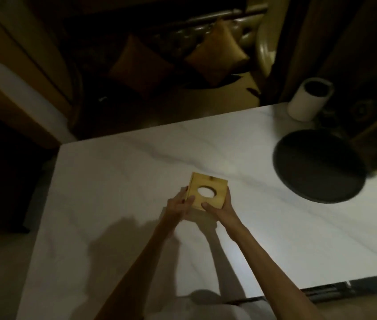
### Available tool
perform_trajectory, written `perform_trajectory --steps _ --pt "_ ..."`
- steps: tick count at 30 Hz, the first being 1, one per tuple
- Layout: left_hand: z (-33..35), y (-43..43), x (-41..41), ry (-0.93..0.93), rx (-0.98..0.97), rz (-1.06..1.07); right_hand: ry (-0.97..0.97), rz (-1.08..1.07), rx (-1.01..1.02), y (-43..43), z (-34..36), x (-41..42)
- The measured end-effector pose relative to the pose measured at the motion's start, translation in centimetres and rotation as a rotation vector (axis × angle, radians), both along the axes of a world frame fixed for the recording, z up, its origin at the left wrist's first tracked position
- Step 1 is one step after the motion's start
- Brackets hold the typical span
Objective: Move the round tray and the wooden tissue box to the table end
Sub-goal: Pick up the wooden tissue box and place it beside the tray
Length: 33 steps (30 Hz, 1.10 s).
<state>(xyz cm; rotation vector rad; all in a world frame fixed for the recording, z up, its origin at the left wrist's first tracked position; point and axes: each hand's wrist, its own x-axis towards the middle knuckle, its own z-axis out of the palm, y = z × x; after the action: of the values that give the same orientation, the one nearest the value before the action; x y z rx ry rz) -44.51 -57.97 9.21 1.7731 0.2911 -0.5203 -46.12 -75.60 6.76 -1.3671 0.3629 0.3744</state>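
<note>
**A:** Between both palms, raised just off the marble table (118,204), sits the wooden tissue box (207,192). Left hand (179,205) clamps its left side, right hand (217,210) its right, thumbs resting on the top face by the round opening.

**B:** Is it really off the surface?

**A:** I judge so: a shadow lies under it, toward the person. The box is straight ahead of both hands, equally near each, its top tipped a little toward the camera. It looks nearly square, so I can't name a long axis.

**B:** And the round tray (319,166)?

**A:** Well to the right of the box and somewhat farther from the person, flat on the table near the right edge (dark, and apparently nothing on it). Beyond the tray, at the far right corner, stands a white cylinder (307,101).

**B:** So which way does the box go?

**A:** My guess is toward the tray's end, rightward and away from the person. The right arm would lead and the left would have to reach across.
</note>
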Motion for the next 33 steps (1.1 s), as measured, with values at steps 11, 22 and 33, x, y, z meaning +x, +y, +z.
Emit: perform_trajectory --steps 11,22,33 --pt "0.5 -26.9 5.2 -0.019 -0.041 -0.359 -0.125 -0.207 -0.140 -25.7 1.3 -1.0" --pt "-10.5 -48.3 6.6 -0.085 -0.235 -0.868 -0.058 -0.848 -0.479 -39.1 -7.0 -7.3" --pt "-19.9 -57.1 2.7 -0.079 -0.540 -1.081 -0.191 -1.244 -0.544 -43.7 -16.9 -10.6"
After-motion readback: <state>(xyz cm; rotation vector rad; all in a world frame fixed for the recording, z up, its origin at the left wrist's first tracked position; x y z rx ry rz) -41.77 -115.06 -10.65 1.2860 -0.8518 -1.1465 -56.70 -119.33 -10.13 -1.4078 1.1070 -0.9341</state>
